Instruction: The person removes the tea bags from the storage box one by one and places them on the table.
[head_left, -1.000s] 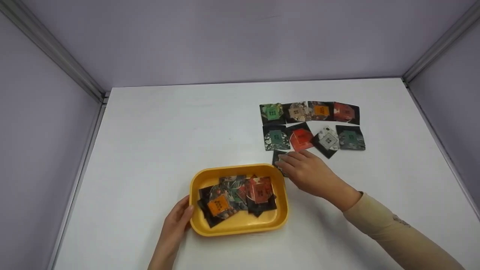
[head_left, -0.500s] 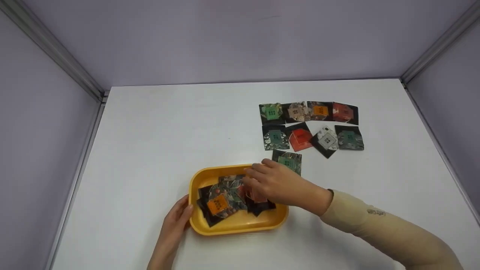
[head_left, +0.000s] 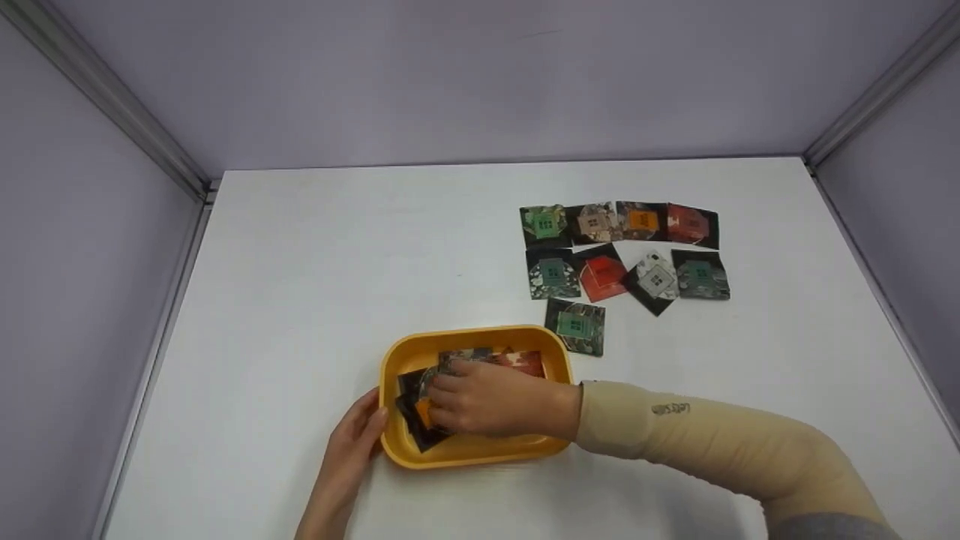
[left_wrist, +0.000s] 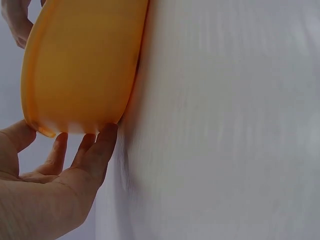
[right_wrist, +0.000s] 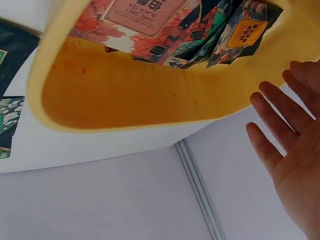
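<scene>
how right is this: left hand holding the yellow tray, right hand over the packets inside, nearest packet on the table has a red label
Not red: the head view shows a green label on the nearest packet on the table. The left hand holds the tray, the right hand is over the packets inside.

Right hand (head_left: 487, 401) shifts across to the tray (head_left: 480, 460)

A second ago it covered most of the green packet (head_left: 576, 327); that packet now shows whole. The hand has crossed the tray's right side toward its left, where it hides much of the red packet (head_left: 526, 363) and part of the orange packet (head_left: 424, 412).
</scene>
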